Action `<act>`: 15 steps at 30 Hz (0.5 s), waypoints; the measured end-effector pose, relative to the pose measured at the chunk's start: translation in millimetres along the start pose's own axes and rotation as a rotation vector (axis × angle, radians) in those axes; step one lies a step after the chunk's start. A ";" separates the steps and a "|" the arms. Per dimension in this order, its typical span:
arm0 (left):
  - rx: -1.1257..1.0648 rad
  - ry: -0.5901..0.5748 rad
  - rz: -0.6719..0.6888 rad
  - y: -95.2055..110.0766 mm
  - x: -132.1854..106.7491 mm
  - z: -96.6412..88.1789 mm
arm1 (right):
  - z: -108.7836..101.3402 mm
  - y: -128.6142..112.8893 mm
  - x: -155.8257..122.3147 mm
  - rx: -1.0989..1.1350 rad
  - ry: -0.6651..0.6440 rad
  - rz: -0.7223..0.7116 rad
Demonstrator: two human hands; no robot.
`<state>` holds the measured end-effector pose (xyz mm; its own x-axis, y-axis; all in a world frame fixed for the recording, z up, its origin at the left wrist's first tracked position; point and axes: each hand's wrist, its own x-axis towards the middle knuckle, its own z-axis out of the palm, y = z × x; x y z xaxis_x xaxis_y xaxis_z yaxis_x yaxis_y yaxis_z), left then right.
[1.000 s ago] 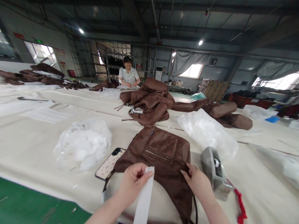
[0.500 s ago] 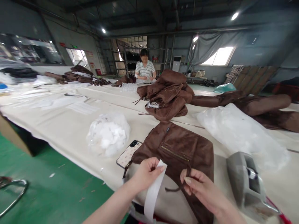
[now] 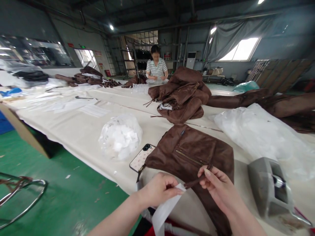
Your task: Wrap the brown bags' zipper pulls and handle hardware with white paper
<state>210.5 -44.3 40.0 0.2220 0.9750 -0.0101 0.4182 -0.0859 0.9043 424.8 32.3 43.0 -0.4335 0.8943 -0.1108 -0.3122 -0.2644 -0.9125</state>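
A folded brown garment (image 3: 194, 150) lies flat on the cream table (image 3: 81, 131) right in front of me. My left hand (image 3: 158, 190) pinches the top end of a white paper strip (image 3: 164, 209) that hangs down over the table edge. My right hand (image 3: 218, 185) pinches a thin brown cord (image 3: 194, 182) coming off the garment's near edge. The cord's free end meets the paper strip between my two hands.
A grey tape dispenser (image 3: 270, 188) stands to my right, a phone (image 3: 141, 158) and a bag of white pieces (image 3: 120, 136) to my left. A pile of brown garments (image 3: 180, 98) and clear plastic bags (image 3: 258, 131) lie farther back. A person in a striped shirt (image 3: 156, 67) works at the far end.
The camera has swung left. My right hand lifted the brown cord off the garment and brought it to the paper strip; my left hand lowered the strip toward the cord.
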 end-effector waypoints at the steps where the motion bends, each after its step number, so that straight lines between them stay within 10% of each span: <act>1: 0.017 -0.002 0.009 0.3 -0.1 0.4 | -0.9 -0.2 -0.1 0.015 0.007 -0.002; 15: -0.098 -0.080 -0.010 3.3 6.5 3.7 | -6.0 1.4 -3.9 -0.061 -0.074 0.000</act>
<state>216.6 -39.0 41.3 0.2899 0.9558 -0.0501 0.3336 -0.0518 0.9413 431.1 30.6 39.7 -0.4957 0.8645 -0.0835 -0.2607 -0.2398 -0.9352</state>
